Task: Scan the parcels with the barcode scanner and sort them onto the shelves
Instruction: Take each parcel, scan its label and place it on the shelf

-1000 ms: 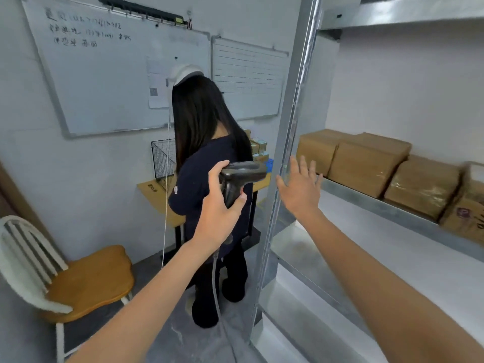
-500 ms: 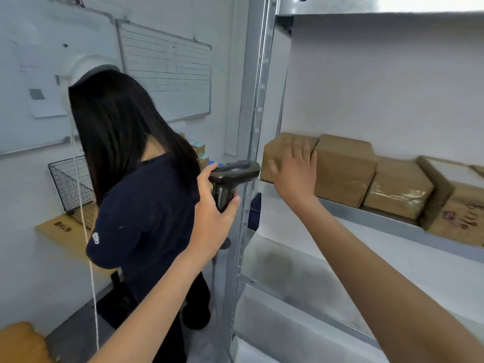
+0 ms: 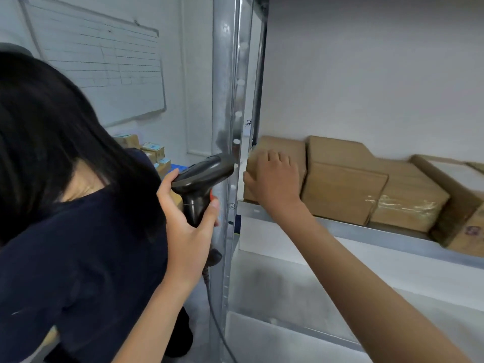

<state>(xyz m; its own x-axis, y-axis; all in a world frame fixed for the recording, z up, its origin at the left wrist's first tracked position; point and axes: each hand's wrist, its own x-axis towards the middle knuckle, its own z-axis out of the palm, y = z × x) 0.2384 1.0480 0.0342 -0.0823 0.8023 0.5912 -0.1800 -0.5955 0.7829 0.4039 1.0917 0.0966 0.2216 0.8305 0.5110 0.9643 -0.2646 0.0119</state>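
My left hand (image 3: 188, 231) grips the handle of a black barcode scanner (image 3: 201, 176), whose head points right at the metal shelf post (image 3: 227, 74). My right hand (image 3: 272, 182) reaches into the rack and clasps the leftmost cardboard parcel (image 3: 288, 150), fingers over its top front edge and thumb on its left side. This parcel stands on the grey metal shelf (image 3: 379, 234). To its right sit a second brown parcel (image 3: 343, 189), a taped one (image 3: 411, 205), and more at the right edge.
A person in a dark top (image 3: 78, 244) stands close on my left, back turned, almost touching my left arm. Behind are a whiteboard (image 3: 104, 69) and small stacked boxes (image 3: 154, 150). The scanner's cable (image 3: 217, 318) hangs beside the post. A lower shelf (image 3: 288, 297) lies below.
I have stepped closer to the rack. My right hand went from open in the air to clasping the leftmost parcel. The scanner stayed in my left hand, now close to the post.
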